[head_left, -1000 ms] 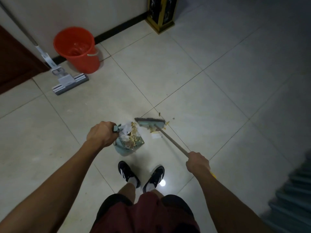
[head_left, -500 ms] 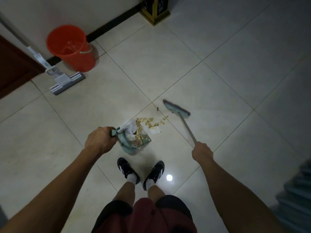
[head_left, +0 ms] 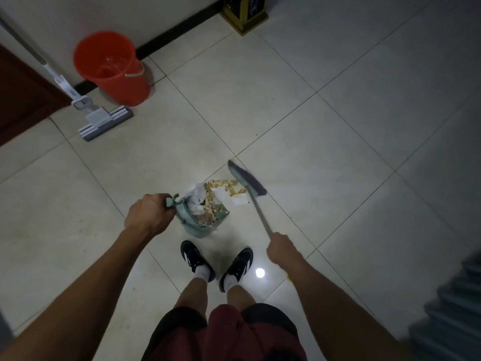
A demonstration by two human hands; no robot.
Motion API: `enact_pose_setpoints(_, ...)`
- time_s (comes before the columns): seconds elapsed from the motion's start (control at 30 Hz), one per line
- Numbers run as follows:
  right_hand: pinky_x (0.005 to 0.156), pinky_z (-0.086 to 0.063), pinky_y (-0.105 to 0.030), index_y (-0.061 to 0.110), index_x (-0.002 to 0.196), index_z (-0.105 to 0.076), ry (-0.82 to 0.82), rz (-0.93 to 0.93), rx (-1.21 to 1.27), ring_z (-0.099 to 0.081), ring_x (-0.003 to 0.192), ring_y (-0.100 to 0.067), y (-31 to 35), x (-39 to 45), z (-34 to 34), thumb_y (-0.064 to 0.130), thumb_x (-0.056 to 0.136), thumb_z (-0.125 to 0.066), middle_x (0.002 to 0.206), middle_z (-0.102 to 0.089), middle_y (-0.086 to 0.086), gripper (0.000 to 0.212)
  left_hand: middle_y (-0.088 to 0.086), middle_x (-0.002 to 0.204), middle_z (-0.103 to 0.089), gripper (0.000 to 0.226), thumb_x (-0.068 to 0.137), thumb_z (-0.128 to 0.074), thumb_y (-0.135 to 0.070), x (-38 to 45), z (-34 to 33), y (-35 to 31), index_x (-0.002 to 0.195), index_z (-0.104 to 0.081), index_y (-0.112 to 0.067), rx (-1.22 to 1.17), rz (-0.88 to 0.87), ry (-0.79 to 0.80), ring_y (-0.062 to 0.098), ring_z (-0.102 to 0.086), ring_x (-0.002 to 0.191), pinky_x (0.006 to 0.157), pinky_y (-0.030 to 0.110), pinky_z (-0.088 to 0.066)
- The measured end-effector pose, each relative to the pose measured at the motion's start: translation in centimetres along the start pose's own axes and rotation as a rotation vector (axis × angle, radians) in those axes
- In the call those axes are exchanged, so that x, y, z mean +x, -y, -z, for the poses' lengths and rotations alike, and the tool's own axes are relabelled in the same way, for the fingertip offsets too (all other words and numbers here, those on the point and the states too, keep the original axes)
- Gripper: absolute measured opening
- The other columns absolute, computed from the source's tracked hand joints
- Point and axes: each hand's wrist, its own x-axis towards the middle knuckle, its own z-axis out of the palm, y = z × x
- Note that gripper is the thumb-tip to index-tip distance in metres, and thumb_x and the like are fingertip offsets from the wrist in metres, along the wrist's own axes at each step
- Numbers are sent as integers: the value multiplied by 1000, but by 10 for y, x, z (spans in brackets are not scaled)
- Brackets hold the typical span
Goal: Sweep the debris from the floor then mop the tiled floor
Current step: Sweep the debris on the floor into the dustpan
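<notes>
Two bare hands in view, both occupied. Left hand (head_left: 148,214): fingers wrapped round the handle of a pale green dustpan (head_left: 200,217), which sits on the tiled floor (head_left: 299,105) just ahead of the person's black shoes (head_left: 194,259); pan holds crumpled paper and tan scraps. Right hand (head_left: 282,247): clenched on the thin metal shaft of a broom (head_left: 246,182), the shaft slanting up and away to a green head with dark bristles, blurred. Debris (head_left: 229,187): tan crumbs and white paper scraps lying on the floor between the dustpan's mouth and the broom head, just beside both; whether the bristles touch the crumbs cannot be told. One white paper square (head_left: 240,199) on the tile close under the broom head. Bright spot of reflected light on the tile beside the right shoe. Further off, upper left: orange bucket (head_left: 112,67) standing upright near the wall, and beside it a flat sponge mop (head_left: 104,121), head resting on the floor, handle leaning up toward the wall. Dark-and-gold stand (head_left: 243,14) at the top edge by the black skirting. Grey steps (head_left: 458,308) at the lower right.
</notes>
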Motion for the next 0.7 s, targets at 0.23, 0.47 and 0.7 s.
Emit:
enact_pose_setpoints(0.23, 80, -59, -38, 3, 119, -59, 196, 77, 52, -67, 96, -31, 33, -13, -47, 13, 92, -49, 114, -65, -16, 31, 4, 79, -69, 17, 90, -61, -39, 0, 1, 8, 88, -69, -23, -31, 3, 5, 30, -64, 70, 67, 37, -58)
enact_pose_setpoints(0.47, 61, -58, -30, 3, 140, -50, 286, 70, 144, -67, 83, -31, 46, -33, -45, 7, 94, -49, 126, -62, -19, 47, 7, 80, -68, 16, 91, -62, -37, -7, 4, 18, 88, -69, -22, -51, -9, -5, 33, -63, 72, 67, 37, -55)
enact_pose_setpoints(0.7, 51, -49, -25, 6, 137, -55, 238, 74, 156, -52, 55, -13, 62, -49, -26, 13, 95, -47, 88, -58, -6, 44, 8, 81, -69, 18, 91, -61, -38, -11, 16, 34, 85, -67, -22, -83, -5, -33, 33, -63, 72, 65, 37, -54)
